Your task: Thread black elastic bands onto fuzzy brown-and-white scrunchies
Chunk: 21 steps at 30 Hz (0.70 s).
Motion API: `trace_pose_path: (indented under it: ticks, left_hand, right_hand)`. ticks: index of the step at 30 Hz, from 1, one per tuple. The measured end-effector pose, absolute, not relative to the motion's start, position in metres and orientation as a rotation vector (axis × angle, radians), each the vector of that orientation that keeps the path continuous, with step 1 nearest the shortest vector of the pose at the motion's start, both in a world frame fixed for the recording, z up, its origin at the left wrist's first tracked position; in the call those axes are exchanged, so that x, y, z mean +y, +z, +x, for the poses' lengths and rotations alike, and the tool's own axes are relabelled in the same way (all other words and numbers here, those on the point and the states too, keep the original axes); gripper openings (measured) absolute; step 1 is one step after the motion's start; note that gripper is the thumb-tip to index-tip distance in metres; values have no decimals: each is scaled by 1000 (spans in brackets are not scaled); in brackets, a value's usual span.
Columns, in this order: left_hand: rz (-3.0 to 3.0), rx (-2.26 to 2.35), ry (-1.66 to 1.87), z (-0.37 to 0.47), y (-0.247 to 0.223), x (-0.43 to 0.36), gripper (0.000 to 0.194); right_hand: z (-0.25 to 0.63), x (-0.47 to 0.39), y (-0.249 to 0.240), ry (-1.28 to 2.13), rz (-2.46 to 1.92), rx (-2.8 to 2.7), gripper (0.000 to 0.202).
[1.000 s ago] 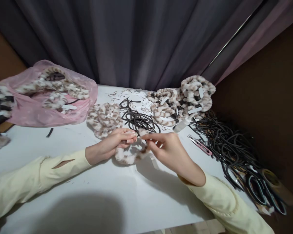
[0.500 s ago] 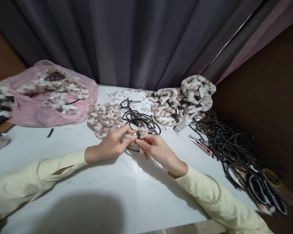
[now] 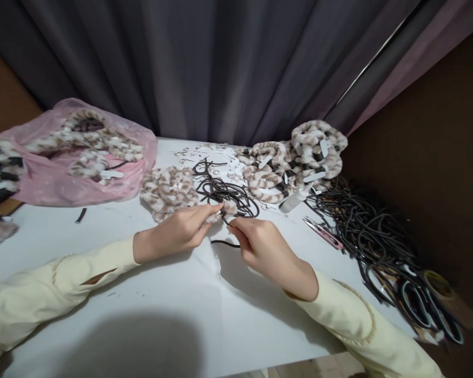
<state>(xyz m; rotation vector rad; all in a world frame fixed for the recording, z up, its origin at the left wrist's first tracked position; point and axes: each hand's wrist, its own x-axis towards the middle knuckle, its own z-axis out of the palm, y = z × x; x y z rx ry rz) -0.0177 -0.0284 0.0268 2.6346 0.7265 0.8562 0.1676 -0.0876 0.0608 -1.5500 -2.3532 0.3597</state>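
Between my hands is a small spotted plush piece. My left hand pinches it from the left, its fingertips partly hiding it. My right hand is closed in a pinch on a thin black cord that runs up to the plush piece. A stretch of black cord lies on the table below, beside my right fingers. Just beyond my hands lies a tangle of black cords, with a pile of spotted plush to its left.
A pink plastic bag with plush pieces stands at the left. Small metal rings lie behind the cords. Tagged plush loops, a small bottle, pink-handled snips and a big heap of black cords occupy the right.
My right hand has drawn away to the right and slightly down, turning over, and now pulls on the black cord. My left hand stays nearly in place with the plush piece.
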Motion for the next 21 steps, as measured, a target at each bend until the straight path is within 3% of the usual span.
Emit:
trace_pose_path:
  ticks: [4, 9, 15, 21]
  left_hand:
    - [2580, 742, 854, -16, 29, -30, 34]
    - [2466, 837, 803, -13, 35, -29, 25]
    - [2271, 958, 724, -7, 44, -35, 19]
    - [1939, 968, 704, -1, 42, -44, 18]
  right_hand:
    - [168, -93, 64, 127, -1552, -2490, 14]
    - [172, -89, 66, -224, -1218, -2496, 22]
    - [178, -76, 50, 138, -1103, -2439, 24]
    - [173, -76, 42, 98, -1131, -2362, 26]
